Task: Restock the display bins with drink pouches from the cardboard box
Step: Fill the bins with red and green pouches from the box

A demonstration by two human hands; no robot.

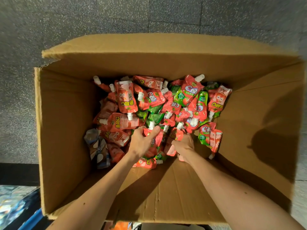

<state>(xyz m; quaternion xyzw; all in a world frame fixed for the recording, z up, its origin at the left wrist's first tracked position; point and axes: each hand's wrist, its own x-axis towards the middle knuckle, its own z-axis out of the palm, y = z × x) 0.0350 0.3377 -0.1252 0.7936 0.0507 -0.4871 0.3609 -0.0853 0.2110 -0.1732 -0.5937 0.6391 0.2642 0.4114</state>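
A large open cardboard box [66, 122] stands on the floor, its bottom covered with several red, pink and green drink pouches [187, 92] with white caps. Both my arms reach down into it. My left hand [141, 141] grips a red pouch [155, 141] just below its white spout. My right hand [183, 145] is curled round another red pouch [177, 132], whose cap sticks up past my fingers; a pink pouch [171, 149] lies against that hand's left side. A grey-blue pouch [98, 146] lies at the pile's left edge.
The box's tall walls and raised flaps [166, 45] surround my arms on all sides. Speckled grey floor [99, 17] lies beyond it. A blue-edged bin with colourful packets [15, 205] shows at the lower left corner.
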